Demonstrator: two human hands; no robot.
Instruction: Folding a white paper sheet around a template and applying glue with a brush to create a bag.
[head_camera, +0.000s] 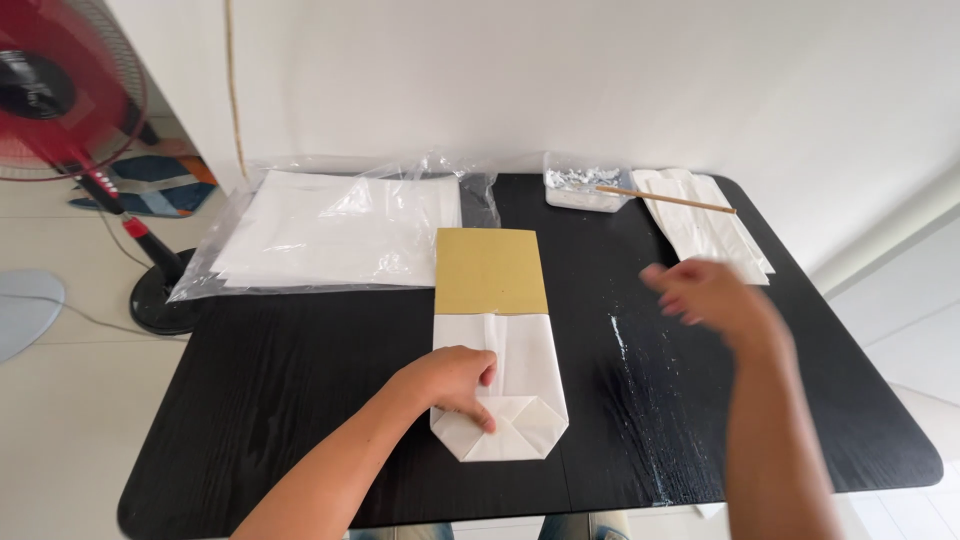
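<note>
A white paper bag (520, 365) lies flat on the black table (300, 400), its folded bottom toward me. A tan cardboard sheet (489, 270) sticks out of its far end. My left hand (455, 382) presses down on the bag's near left part, fingers bent on the paper. My right hand (705, 293) hovers blurred above the table's right side, fingers loosely curled, holding nothing I can see. Beyond it lies a stack of white paper bags (700, 225) with a thin wooden stick (665, 200) resting across a small clear tub (585, 187).
A clear plastic sleeve of white sheets (330, 230) covers the table's far left. A streak of white specks (630, 370) runs down the table right of the bag. A red standing fan (60, 90) is on the floor at left. A white wall is behind.
</note>
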